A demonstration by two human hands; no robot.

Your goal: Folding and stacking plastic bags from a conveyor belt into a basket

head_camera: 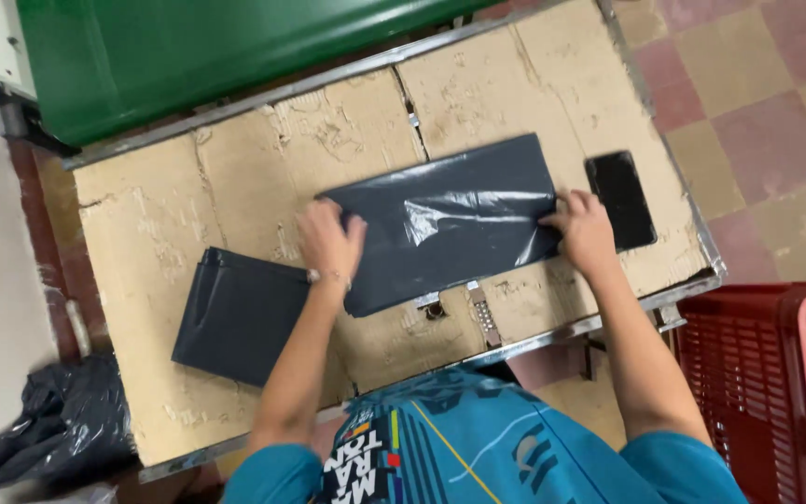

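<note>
Overhead view of the flattening stage. I see a dark grey plastic mailer bag [445,219] lying flat near the middle of the cardboard-covered table [235,168]. My left hand [330,241] rests open, palm down, on the bag's left edge; my right hand [585,229] presses its right edge with fingers spread, so neither grip is closed on anything. The bag thus lies between and under both palms. I judge the smoothing step to be in hand; the next move would call for an even sweep outward. A stack of similar folded bags [240,315] lies just left of my forearm, and a black phone [620,198] just beyond my right hand.
</note>
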